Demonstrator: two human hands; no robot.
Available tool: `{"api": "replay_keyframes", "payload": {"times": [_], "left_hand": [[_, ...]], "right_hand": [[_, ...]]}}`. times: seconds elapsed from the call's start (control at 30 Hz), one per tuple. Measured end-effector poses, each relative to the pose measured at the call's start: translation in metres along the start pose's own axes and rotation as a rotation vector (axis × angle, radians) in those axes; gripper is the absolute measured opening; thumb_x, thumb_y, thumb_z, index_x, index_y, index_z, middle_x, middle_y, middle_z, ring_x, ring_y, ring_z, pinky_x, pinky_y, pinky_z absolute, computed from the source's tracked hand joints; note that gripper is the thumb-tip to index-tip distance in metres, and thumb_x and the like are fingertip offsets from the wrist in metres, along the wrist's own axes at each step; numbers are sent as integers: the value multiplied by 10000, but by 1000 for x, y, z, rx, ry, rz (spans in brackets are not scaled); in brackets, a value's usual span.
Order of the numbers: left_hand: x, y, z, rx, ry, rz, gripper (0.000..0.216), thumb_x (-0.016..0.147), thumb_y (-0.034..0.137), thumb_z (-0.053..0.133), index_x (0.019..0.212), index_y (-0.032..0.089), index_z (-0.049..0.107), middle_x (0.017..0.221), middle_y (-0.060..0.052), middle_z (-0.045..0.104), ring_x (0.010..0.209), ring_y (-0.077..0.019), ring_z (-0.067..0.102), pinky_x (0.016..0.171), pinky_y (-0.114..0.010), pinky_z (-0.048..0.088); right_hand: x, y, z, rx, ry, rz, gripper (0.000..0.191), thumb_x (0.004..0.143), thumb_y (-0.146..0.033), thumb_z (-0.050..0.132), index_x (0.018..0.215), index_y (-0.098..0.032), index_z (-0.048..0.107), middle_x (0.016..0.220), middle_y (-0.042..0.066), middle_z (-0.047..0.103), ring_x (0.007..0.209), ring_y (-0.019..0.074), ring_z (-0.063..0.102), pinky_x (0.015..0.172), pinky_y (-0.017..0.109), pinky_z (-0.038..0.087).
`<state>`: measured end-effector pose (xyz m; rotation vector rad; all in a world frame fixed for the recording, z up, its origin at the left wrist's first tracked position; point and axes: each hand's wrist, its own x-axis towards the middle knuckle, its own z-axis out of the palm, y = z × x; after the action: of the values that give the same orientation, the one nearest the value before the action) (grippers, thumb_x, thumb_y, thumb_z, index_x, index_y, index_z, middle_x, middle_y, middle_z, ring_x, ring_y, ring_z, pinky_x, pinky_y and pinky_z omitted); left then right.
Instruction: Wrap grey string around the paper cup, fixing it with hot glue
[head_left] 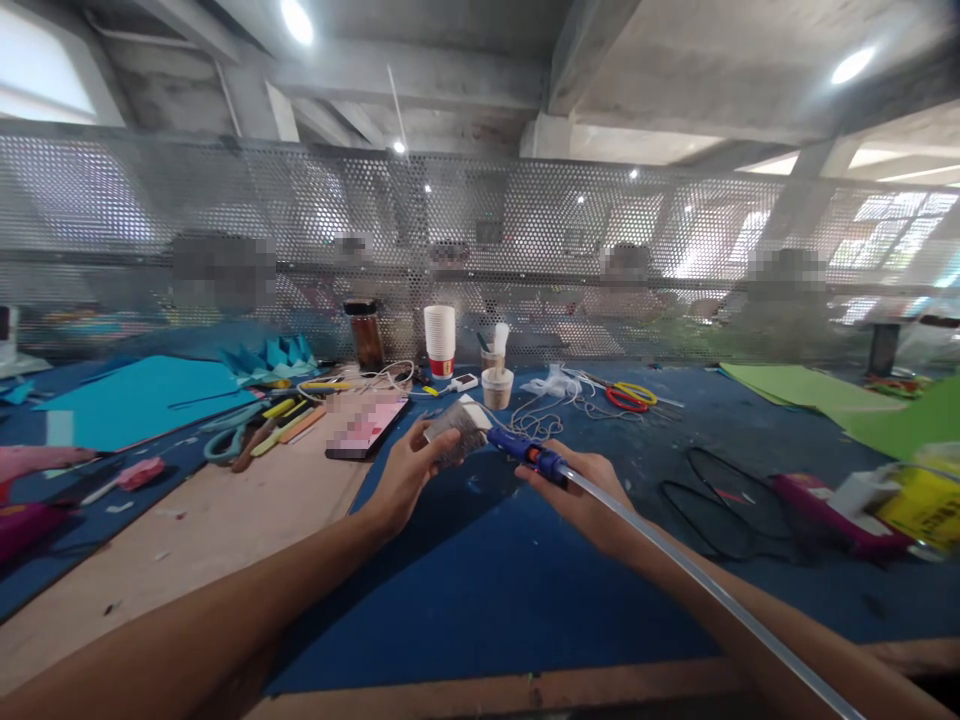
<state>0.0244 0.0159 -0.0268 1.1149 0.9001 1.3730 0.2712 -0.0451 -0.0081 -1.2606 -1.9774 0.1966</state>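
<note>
My left hand [405,475] is closed around a small grey block-like piece [456,432] with a white end, thumb across its front. I cannot make out what kind of thing it is. In my right hand [592,495] is a blue hot glue gun [529,452], its nozzle pointing left at the white end of the piece; whether they touch is unclear. A long clear glue stick [697,572] runs from the back of the gun over my right forearm. Just beyond the piece stands a small whitish cup [497,390].
Stacked paper cups [440,340] and a dark-lidded bottle [364,335] stand at the back. A phone [367,425], pliers [232,440] and blue paper [150,395] lie left. Right are scissors [630,398], a black cable [701,500] and green paper [817,390]. A perforated screen [487,230] rises behind.
</note>
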Motion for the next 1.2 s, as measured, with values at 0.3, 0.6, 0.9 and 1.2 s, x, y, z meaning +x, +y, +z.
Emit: {"api": "replay_keyframes", "payload": {"times": [0.3,0.6,0.9,1.2], "left_hand": [[-3,3,1,-42,-56,-22,486,734,434,874,1099,156,715,1193,-137,728,1070,-292,691,859,-413,581],[-3,5,1,-83,-42,-33,499,725,421,885,1106,142,723,1174,-135,732,979,-246,690,840,-389,585],[-3,4,2,-69,-47,-41,507,720,438,889,1098,141,729,1145,-136,742,958,-250,694,840,-396,582],[-7,8,5,-79,-77,-38,454,714,423,893,1038,150,730,1135,-122,745,973,-249,700,841,-396,586]], "right_hand": [[1,3,1,-12,-5,7,282,961,-515,633,870,-251,598,612,-54,601,502,122,505,526,248,333],[2,4,2,-35,-11,23,307,957,-532,622,846,-246,610,603,-43,606,495,132,518,517,248,330],[1,1,3,-41,1,19,291,950,-515,623,852,-241,628,610,-42,619,484,121,498,505,251,333],[0,1,1,-9,9,17,303,954,-538,624,854,-252,637,616,-32,632,487,128,522,485,254,345]]}}
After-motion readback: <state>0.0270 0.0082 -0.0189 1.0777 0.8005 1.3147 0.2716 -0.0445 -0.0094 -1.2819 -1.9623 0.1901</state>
